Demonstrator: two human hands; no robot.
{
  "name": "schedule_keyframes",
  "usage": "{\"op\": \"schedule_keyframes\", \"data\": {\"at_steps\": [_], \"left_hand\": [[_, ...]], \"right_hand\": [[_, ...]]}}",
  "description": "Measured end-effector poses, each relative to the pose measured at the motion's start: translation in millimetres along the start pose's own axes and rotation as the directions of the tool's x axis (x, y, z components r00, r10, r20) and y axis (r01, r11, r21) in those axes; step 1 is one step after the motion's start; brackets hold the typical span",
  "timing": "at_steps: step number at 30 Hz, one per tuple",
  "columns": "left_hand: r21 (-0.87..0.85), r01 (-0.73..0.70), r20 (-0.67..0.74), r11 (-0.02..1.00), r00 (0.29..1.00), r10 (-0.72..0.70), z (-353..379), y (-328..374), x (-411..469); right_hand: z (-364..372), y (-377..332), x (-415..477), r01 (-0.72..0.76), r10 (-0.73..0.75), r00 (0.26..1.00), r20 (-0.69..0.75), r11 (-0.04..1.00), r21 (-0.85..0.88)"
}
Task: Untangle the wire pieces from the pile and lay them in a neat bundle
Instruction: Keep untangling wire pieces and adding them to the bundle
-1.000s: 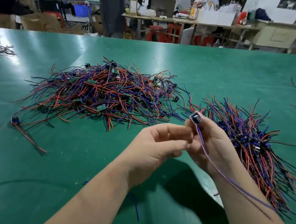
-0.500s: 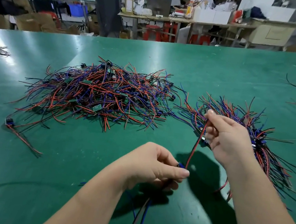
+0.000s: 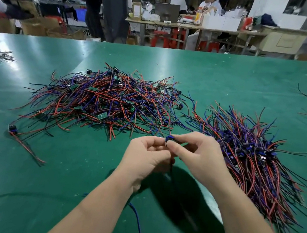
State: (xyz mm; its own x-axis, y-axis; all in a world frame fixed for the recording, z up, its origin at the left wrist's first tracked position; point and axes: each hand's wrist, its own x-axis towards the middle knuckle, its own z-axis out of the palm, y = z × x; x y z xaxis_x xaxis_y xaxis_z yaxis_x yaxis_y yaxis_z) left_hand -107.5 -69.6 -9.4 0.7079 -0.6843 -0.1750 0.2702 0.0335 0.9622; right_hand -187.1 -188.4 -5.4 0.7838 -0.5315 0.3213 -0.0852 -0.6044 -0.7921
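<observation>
Both grips are clamped on one wire piece (image 3: 170, 164). Your right grip (image 3: 200, 160) pinches its small blue connector (image 3: 169, 138) between thumb and forefinger. Your left grip (image 3: 148, 156) pinches the leads just under it. The piece is held above the desk (image 3: 59, 172), between the tangled pile (image 3: 106, 101) on your left and the combed bundle (image 3: 252, 158) on your right, and as far as I can see it touches neither. The leads drop between your wrists and are mostly hidden. A blue lead (image 3: 135, 217) shows below your left forearm, but I can't tell if it belongs to this piece. My read is that you're at the straighten step, with the lay-down not yet done. Anchor the connector with the right grip and slide the left grip down the leads with light pressure, so they close up and the kinks run out. Don't yank, since the thin leads look easy to strain at the connector. Then lay the piece on the bundle, connector in line with the dark connectors across its middle and leads parallel to the rest. Watch that the loose ends don't snag the pile's near edge on the way across.
</observation>
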Motion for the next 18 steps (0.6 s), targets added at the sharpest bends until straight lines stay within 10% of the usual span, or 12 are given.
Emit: {"op": "schedule_keyframes", "data": {"at_steps": [5, 8, 10, 14, 18], "left_hand": [[0.299, -0.162, 0.117, 0.940, 0.984, 0.132, -6.0, 5.3, -0.7], [0.780, -0.273, -0.003, 0.562, 0.898, 0.441, -20.9, 8.6, 4.9], [0.936, -0.108, -0.102, 0.335, 0.828, 0.552, -32.8, 7.0, 8.1], [0.955, 0.247, -0.287, 0.164, 0.909, 0.302, -50.5, -1.9, 16.3], [0.958, 0.274, -0.288, 0.088, 0.927, 0.242, -56.2, -4.9, 23.3]], "right_hand": [[-6.7, -7.4, 1.1, -0.014, 0.023, 0.982, -0.189, 0.998, 0.053], [-26.9, -5.7, 6.0, -0.007, -0.090, 0.895, -0.437, 0.977, -0.215], [-48.4, -1.5, 8.5, -0.092, -0.127, 0.846, -0.518, 0.922, -0.375], [-72.0, 21.2, 10.3, -0.381, 0.191, 0.904, -0.382, 0.766, -0.517], [-66.6, 18.1, 10.0, -0.423, 0.246, 0.894, -0.375, 0.739, -0.523]]}}
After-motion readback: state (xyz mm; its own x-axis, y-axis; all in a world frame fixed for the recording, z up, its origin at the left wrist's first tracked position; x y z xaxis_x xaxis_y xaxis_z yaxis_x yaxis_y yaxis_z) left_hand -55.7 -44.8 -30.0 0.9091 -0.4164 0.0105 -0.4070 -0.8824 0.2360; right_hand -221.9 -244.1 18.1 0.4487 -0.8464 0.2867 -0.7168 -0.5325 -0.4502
